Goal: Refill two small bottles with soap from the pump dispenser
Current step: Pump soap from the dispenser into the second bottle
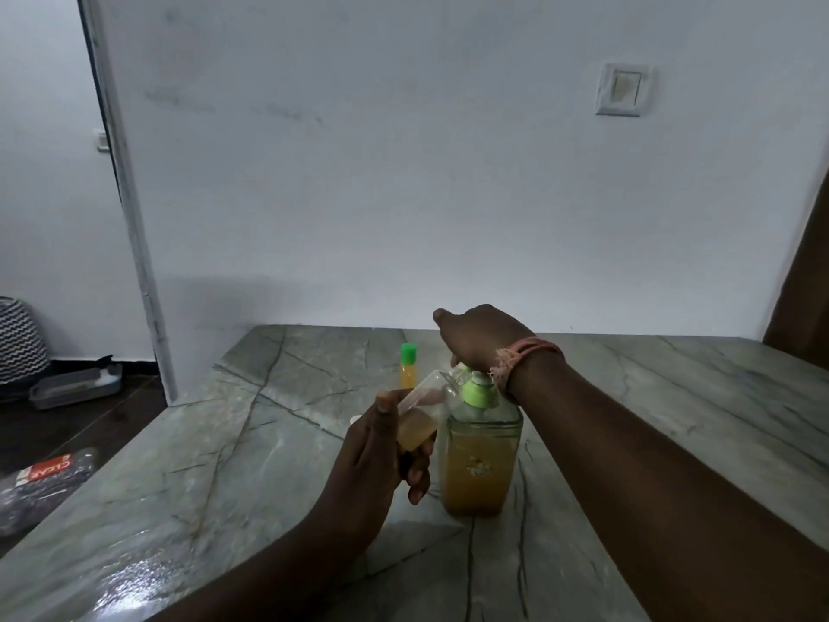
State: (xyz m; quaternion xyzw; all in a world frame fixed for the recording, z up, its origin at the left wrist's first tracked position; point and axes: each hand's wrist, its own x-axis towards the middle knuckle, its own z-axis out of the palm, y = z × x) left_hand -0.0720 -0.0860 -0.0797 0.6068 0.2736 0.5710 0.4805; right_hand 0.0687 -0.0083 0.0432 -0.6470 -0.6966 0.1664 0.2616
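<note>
A clear pump dispenser (477, 464) with amber soap and a green collar stands on the grey marble counter (224, 464). My right hand (480, 338) rests on top of its pump head, which is mostly hidden, and my fingers cannot be seen. My left hand (381, 451) grips a small clear bottle (421, 413), tilted with its open mouth up against the pump's spout; a little amber soap lies in its lower end. A second small bottle (408, 368), yellow-filled with a green cap, stands upright just behind.
The counter meets a white wall at the back, with a light switch (622, 89) high on the right. Left of the counter edge, on the dark floor, lie a grey tray (76, 388), a plastic-wrapped pack (45, 482) and a patterned basket (20, 338).
</note>
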